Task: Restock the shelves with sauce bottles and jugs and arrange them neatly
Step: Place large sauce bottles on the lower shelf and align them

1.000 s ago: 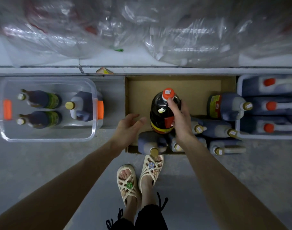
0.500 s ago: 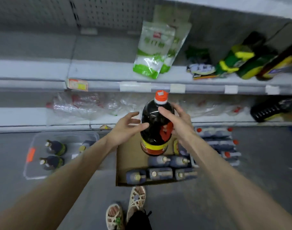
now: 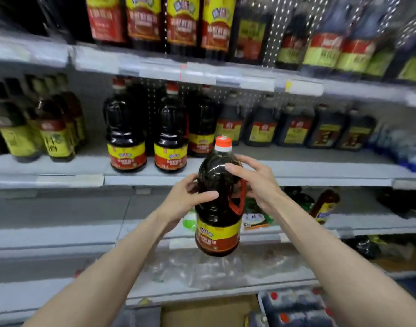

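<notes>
the step in hand looks like carrying one sauce jug (image 3: 217,208) up to its place. it hangs upright in mid-air at the centre of the frame, orange cap on top, in front of the middle shelf (image 3: 296,169) and not touching it. the left hand (image 3: 183,204) grips the jug's left flank, its fingers (image 3: 205,195) curled round the dark body. the right hand (image 3: 258,185) holds the other side by the red handle, fingers (image 3: 235,166) wrapped over the shoulder. two matching jugs (image 3: 126,140) stand at the shelf's front edge, left of centre, with bare shelf to their right. the next move, i judge, calls for setting the base flat on that bare spot, just beside the row, label facing out, before letting go. a cardboard box (image 3: 209,312) sits at the bottom edge of the frame.
</notes>
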